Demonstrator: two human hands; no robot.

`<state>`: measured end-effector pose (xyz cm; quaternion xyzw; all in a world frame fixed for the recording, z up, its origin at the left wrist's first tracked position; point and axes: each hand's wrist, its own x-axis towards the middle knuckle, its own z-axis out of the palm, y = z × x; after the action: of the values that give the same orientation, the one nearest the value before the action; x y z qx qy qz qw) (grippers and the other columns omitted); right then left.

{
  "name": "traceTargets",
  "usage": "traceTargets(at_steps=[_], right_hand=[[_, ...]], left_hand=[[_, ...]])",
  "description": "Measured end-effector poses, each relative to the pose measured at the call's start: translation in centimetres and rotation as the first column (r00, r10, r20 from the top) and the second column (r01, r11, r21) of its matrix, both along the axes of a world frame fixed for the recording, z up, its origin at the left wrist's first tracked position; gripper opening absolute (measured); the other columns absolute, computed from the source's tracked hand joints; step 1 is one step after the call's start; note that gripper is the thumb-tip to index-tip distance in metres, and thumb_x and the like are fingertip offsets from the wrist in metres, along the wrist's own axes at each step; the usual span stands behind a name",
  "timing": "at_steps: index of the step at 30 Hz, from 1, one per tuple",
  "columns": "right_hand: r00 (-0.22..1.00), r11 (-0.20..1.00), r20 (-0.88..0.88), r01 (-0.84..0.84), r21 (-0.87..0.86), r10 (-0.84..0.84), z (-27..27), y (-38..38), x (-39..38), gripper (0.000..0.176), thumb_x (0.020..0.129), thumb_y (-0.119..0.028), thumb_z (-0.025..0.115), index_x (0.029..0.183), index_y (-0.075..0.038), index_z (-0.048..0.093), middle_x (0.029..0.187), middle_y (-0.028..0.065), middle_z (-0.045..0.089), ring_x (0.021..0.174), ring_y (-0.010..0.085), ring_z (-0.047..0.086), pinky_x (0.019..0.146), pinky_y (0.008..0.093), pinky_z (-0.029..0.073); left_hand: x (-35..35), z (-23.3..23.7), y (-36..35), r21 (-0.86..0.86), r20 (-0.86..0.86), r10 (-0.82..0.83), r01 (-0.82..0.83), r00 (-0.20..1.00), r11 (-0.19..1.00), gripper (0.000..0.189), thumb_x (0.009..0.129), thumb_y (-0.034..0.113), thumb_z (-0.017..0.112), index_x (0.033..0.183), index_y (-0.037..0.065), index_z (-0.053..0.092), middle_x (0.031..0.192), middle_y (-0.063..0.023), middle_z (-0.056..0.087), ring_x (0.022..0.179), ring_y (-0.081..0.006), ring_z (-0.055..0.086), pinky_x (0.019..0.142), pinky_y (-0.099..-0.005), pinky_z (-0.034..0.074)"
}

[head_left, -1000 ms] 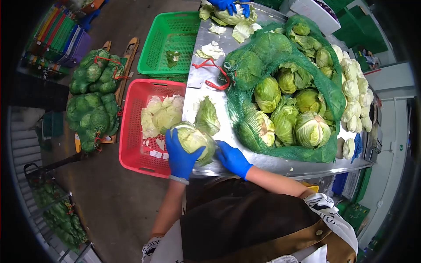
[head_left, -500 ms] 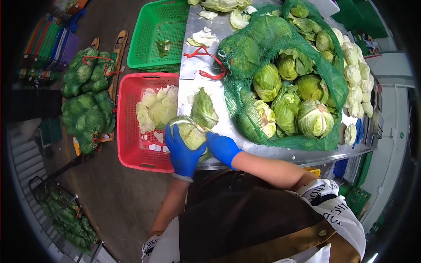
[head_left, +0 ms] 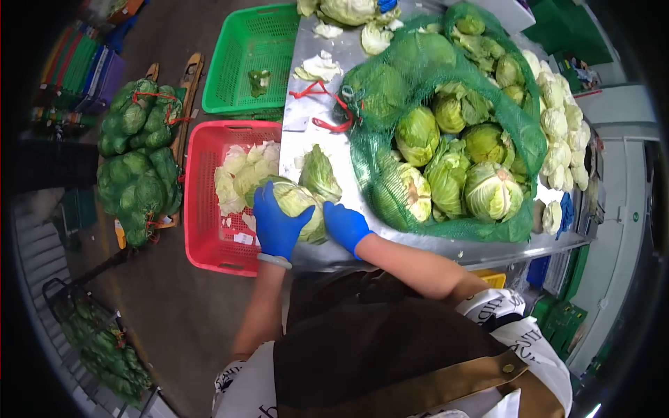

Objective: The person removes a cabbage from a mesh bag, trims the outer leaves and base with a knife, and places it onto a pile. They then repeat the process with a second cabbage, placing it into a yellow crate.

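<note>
A pale green cabbage [head_left: 293, 198] rests at the table's near left edge, beside the red basket. My left hand [head_left: 279, 224], in a blue glove, is wrapped round its left side with the thumb across the front. My right hand [head_left: 345, 227], also gloved in blue, is closed at the cabbage's right side, where an outer leaf [head_left: 315, 228] hangs; its fingertips are partly hidden. Just beyond lies a greener piece of cabbage [head_left: 320, 174] on the metal table. To the right, several cabbages [head_left: 446, 174] fill an open green net bag [head_left: 380, 198].
The red basket [head_left: 198, 195] holds loose pale leaves [head_left: 247, 171]. Behind it stands a green basket [head_left: 216, 76] with a leaf scrap. Pale trimmed cabbages [head_left: 557, 125] are piled at the far right. Netted cabbages [head_left: 136, 188] sit on a pallet at left. Something blue [head_left: 387, 5] shows at the top.
Both hands and the cabbage have shifted slightly left, and the cabbage appears turned, with more of its leaf showing between the hands. A blue patch has appeared at the top.
</note>
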<state>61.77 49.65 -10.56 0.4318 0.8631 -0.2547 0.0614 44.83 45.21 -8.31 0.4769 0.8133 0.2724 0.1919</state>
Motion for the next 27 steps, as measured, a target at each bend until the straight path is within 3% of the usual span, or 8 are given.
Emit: traceTargets(at_steps=[8,18,23,26,27], right_hand=[[0.989,0.994,-0.109,0.106,0.019,-0.104,-1.5,0.0,0.6,0.014,0.09,-0.014,0.043,0.097,-0.005,0.051,0.081,0.0208,0.065,0.075,0.0372,0.067,0.065,0.0478,0.053],[0.988,0.992,-0.1,0.119,0.029,-0.116,-2.1,-1.5,0.4,0.014,0.091,-0.012,0.045,0.101,-0.004,0.051,0.089,0.019,0.066,0.084,0.0349,0.066,0.07,0.0435,0.052],[0.989,0.996,-0.119,0.081,-0.03,-0.084,-0.1,-2.0,1.0,0.019,0.092,-0.013,0.041,0.099,-0.003,0.056,0.091,0.0206,0.067,0.086,0.0353,0.067,0.074,0.0446,0.053],[0.989,0.996,-0.121,0.08,-0.029,-0.083,-1.0,-2.5,1.1,0.013,0.091,-0.011,0.044,0.101,-0.005,0.05,0.092,0.021,0.065,0.08,0.0357,0.066,0.069,0.0448,0.052],[0.986,0.997,-0.149,0.078,0.006,-0.076,-1.9,-2.6,1.3,0.014,0.091,-0.012,0.044,0.102,-0.005,0.05,0.092,0.0218,0.064,0.079,0.0364,0.066,0.069,0.0453,0.052]], left_hand=[[2.6,1.5,0.3,-0.08,-0.119,0.033,-0.043,0.992,0.996,0.105,0.06,0.049,0.083,0.139,0.003,0.033,0.14,-0.0271,0.032,0.122,-0.046,0.04,0.098,-0.0498,0.041],[3.6,1.1,-2.3,-0.066,-0.184,0.056,-0.07,0.981,0.995,0.109,0.059,0.054,0.081,0.142,0.004,0.029,0.144,-0.0253,0.029,0.124,-0.0467,0.038,0.094,-0.0518,0.044],[3.0,1.3,-2.9,-0.045,-0.178,0.001,-0.009,0.984,0.999,0.106,0.062,0.05,0.081,0.142,0.005,0.029,0.143,-0.0245,0.031,0.124,-0.045,0.041,0.099,-0.0505,0.041],[1.2,0.0,-2.5,-0.024,-0.108,-0.038,0.035,0.993,0.999,0.105,0.062,0.049,0.082,0.141,0.005,0.029,0.142,-0.0247,0.033,0.122,-0.0436,0.043,0.099,-0.0486,0.041],[0.3,-0.2,-1.8,-0.027,-0.013,-0.015,0.015,1.0,1.0,0.104,0.061,0.047,0.083,0.139,0.004,0.031,0.138,-0.0252,0.036,0.119,-0.0421,0.047,0.098,-0.0469,0.042]])
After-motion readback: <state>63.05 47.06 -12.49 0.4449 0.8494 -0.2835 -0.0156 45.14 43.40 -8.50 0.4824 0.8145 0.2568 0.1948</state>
